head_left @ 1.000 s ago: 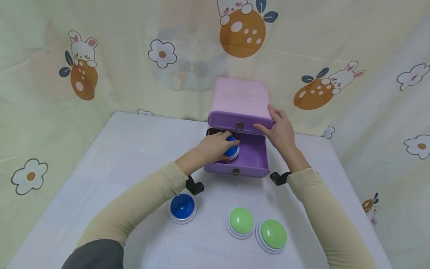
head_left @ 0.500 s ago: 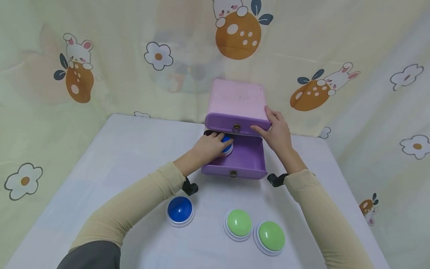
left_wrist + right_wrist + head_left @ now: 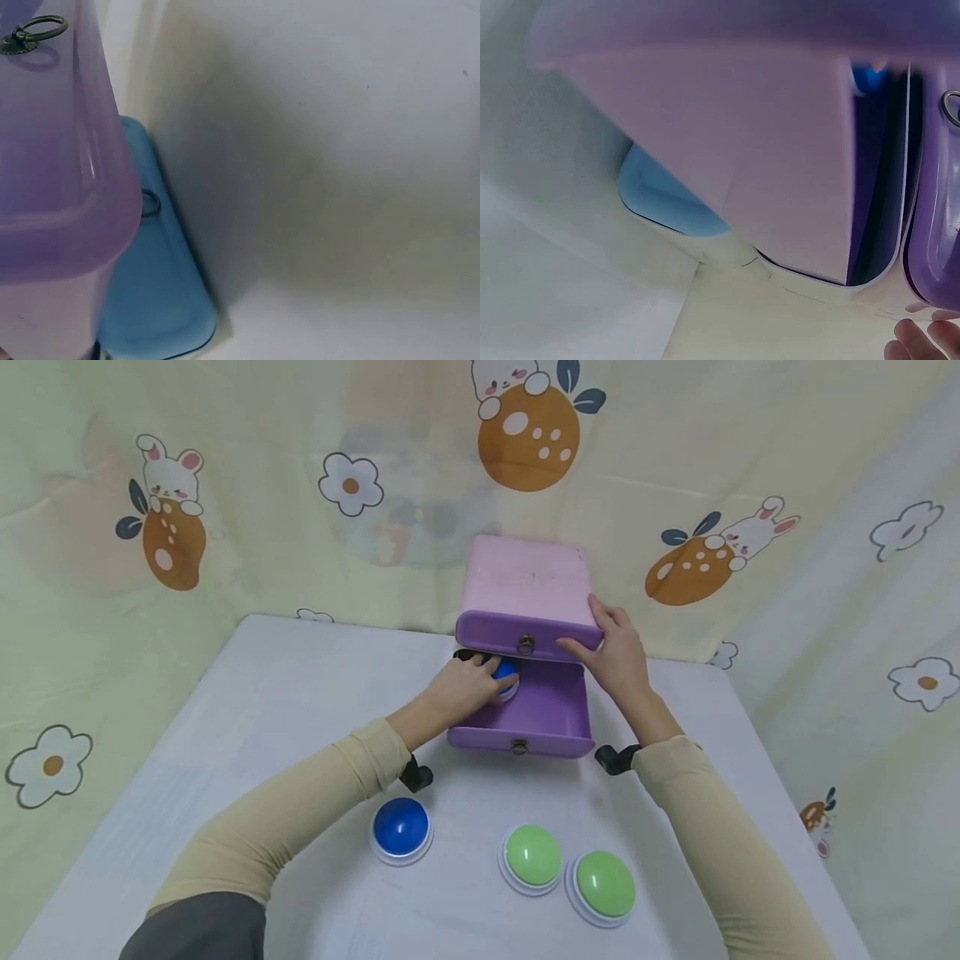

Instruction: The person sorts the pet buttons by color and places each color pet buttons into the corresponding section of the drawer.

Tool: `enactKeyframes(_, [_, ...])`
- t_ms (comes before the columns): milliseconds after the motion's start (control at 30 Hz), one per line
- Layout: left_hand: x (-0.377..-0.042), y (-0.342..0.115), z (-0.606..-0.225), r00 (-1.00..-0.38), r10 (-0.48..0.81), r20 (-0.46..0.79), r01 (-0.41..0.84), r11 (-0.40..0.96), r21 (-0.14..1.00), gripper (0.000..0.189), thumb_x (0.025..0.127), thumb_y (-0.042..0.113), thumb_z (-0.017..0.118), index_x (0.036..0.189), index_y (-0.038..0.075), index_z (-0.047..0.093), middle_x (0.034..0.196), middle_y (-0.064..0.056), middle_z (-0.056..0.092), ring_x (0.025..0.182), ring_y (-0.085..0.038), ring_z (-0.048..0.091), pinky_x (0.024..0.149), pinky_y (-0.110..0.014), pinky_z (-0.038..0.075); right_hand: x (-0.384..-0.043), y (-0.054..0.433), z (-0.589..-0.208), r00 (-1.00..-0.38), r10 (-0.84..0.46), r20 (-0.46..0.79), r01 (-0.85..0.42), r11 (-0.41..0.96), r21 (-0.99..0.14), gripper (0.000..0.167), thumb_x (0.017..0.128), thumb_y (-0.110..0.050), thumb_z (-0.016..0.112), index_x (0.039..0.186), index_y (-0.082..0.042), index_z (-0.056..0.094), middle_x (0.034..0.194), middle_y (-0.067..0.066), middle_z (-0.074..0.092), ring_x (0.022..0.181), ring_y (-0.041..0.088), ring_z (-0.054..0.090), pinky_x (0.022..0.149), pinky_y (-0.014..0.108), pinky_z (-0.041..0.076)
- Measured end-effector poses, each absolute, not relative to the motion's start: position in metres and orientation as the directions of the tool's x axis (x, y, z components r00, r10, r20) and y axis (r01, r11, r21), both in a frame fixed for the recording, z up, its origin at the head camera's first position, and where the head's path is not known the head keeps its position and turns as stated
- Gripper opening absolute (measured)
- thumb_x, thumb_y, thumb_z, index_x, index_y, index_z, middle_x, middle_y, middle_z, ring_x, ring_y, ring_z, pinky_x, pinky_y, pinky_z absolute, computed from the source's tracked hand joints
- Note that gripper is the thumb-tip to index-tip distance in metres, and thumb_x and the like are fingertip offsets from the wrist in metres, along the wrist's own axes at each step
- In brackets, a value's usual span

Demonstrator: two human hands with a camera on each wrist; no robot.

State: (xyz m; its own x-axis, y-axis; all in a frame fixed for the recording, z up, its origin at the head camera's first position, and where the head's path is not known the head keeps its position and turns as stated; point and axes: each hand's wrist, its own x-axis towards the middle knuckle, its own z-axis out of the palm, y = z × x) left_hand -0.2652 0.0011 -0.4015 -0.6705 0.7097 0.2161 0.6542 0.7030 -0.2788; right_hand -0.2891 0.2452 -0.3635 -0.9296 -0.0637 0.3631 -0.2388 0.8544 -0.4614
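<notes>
A blue button [image 3: 505, 674] sits inside the left part of the open drawer [image 3: 555, 706], partly hidden under a person's left hand [image 3: 467, 685], whose fingers are clamped around it. The right hand [image 3: 619, 652] rests at the right corner of the purple cabinet [image 3: 528, 572], thumb and fingers spread apart, the thumb against the closed upper drawer [image 3: 491, 631]. A blue drawer [image 3: 161, 285] shows beneath the open one in the left wrist view. Nearer the person, a second blue button [image 3: 401, 827] and two green buttons [image 3: 533, 855] lie on the white table [image 3: 315, 677], before a rabbit-print curtain [image 3: 270, 527].
</notes>
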Motion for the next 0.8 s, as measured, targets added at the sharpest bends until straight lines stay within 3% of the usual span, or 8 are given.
enactKeyframes(233, [-0.268, 0.0, -0.407, -0.67, 0.689, 0.276, 0.643, 0.725, -0.247, 0.038, 0.092, 0.044, 0.051, 0.128, 0.036, 0.059, 0.127, -0.005, 0.061, 0.102, -0.022, 0.064, 0.069, -0.037, 0.058, -0.289, 0.246, -0.364, -0.93, -0.065, 0.361, -0.239, 0.854, -0.462, 0.092, 0.078, -0.052, 0.071, 0.15, -0.016, 0.028, 0.139, 0.02, 0.044, 0.125, 0.038, 0.047, 0.103, 0.051, 0.041])
enactKeyframes(600, [-0.268, 0.0, -0.409, -0.679, 0.648, 0.344, 0.616, 0.758, -0.212, 0.03, 0.09, 0.041, 0.058, 0.116, 0.03, 0.066, 0.11, -0.004, 0.068, 0.09, -0.022, 0.065, 0.063, -0.036, 0.057, -0.289, 0.245, -0.365, -0.931, -0.062, 0.361, -0.238, 0.853, -0.465, 0.091, 0.078, -0.049, 0.073, 0.149, -0.015, 0.029, 0.139, 0.02, 0.044, 0.126, 0.037, 0.046, 0.103, 0.051, 0.041])
enactKeyframes(800, [-0.261, -0.007, -0.398, -0.699, 0.638, 0.323, 0.63, 0.763, -0.143, 0.031, 0.092, 0.039, 0.059, 0.12, 0.027, 0.065, 0.115, 0.002, 0.067, 0.104, -0.018, 0.064, 0.07, -0.035, 0.057, -0.288, 0.244, -0.362, -0.93, -0.057, 0.363, -0.233, 0.856, -0.461, 0.091, 0.078, -0.049, 0.073, 0.149, -0.014, 0.029, 0.138, 0.02, 0.045, 0.125, 0.037, 0.047, 0.104, 0.051, 0.04])
